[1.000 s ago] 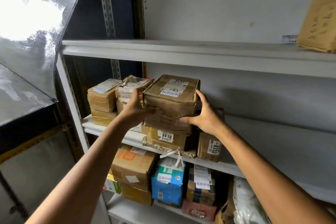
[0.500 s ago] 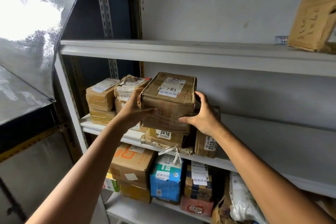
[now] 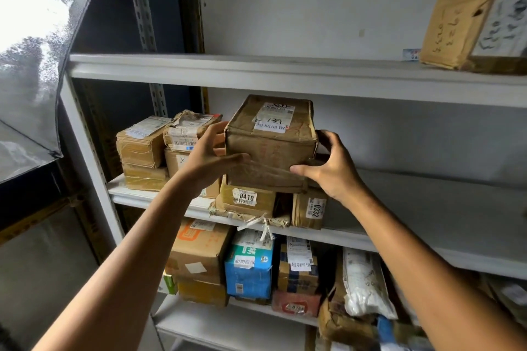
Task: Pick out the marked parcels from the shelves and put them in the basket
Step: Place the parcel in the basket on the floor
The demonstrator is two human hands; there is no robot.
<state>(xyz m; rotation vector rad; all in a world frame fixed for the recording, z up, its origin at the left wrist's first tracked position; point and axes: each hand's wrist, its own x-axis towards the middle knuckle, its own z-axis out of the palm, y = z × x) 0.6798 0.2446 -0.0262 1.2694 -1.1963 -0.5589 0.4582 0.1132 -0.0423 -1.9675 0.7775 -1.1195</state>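
Both arms reach up from the bottom of the frame to the middle shelf, and between them, at centre frame, is a worn brown parcel with a white label and handwriting on its top. The left hand clasps its left side, thumb laid across the front face and fingers curled round the far edge. The right hand holds the right side, thumb pressed to the lower front and fingers hooked at the right corner. The parcel sits directly over a parcel labelled 0410; I cannot tell whether it rests on that one or is just clear of it.

Right of the 0410 parcel, touching it, a narrow parcel labelled 0332 stands on end. To the left of the hands are a torn parcel on top of another, and beside that a taped stack at the shelf's left end.

On the shelf below, lower centre, an orange-printed carton and a blue box stand side by side, with a white plastic bag leaning further right. In the upper right of the frame a scuffed carton with scrawled numbers sits on the top shelf.
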